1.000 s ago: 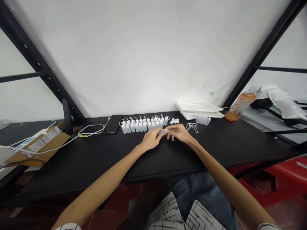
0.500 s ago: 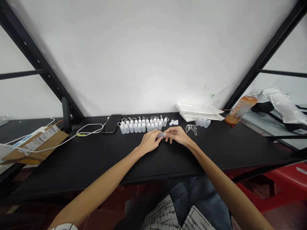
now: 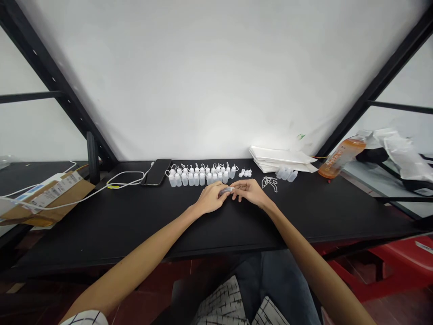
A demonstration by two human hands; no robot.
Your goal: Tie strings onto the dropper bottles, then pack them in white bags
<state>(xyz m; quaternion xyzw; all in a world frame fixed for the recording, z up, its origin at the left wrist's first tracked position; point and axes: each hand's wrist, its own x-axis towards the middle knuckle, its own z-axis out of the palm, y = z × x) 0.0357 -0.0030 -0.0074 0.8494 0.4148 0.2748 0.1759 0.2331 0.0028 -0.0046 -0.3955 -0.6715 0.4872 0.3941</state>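
My left hand (image 3: 210,198) is closed around a small translucent plastic bottle (image 3: 224,191), which lies nearly level with its neck toward the right. At that neck end, the fingers of my right hand (image 3: 248,191) are pinched together; whether they grip the neck or a small part on it is hidden. Just behind my left hand, several like bottles (image 3: 197,177) stand upright in rows with white caps and looped straps. Several white nozzle caps (image 3: 245,172) sit behind my right hand. A small tangle of white strap loops (image 3: 269,183) lies to its right.
Several capless bottles (image 3: 286,173) lie by a stack of white sheets (image 3: 282,159) against the wall. A drink bottle with orange liquid (image 3: 342,156) leans at the right. On the left are a dark phone (image 3: 157,172), a white cable (image 3: 126,181) and a cardboard package (image 3: 56,198).
Both hands stay at the small bottle with almost the same grip. The view has shifted slightly; the things on the table have not moved.
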